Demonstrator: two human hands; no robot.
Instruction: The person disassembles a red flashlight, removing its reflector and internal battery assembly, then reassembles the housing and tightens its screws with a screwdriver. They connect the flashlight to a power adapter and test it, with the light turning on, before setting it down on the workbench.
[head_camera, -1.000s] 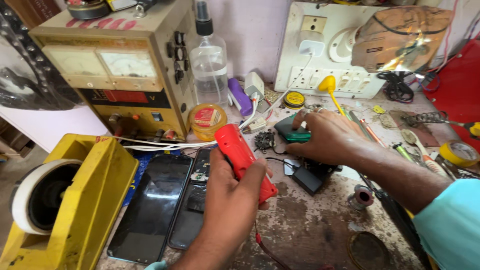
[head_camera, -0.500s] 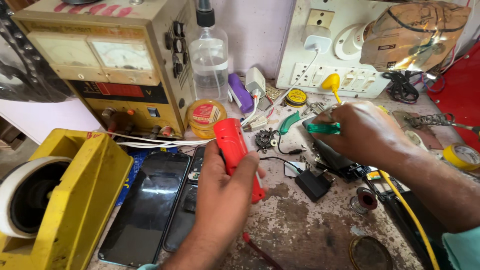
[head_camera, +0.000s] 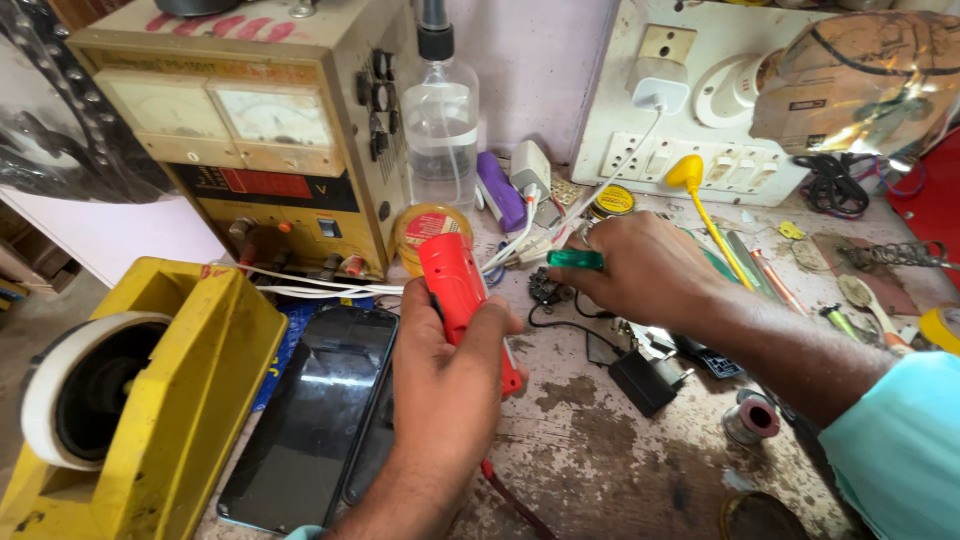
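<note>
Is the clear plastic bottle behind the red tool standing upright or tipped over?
Upright. The clear bottle stands on its base against the wall, beside the yellow power supply, with its black cap pointing straight up.

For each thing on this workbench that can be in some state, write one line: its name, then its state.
Left hand: closed around the red tool.
Red tool: held, tilted up.
Right hand: pinching the green-handled tool.
Green-handled tool: held level above the bench.
Phone: lying flat, screen dark.
White charger: plugged into the switchboard.
Clear bottle: upright, capped.
Tape dispenser: loaded with a roll.
</note>
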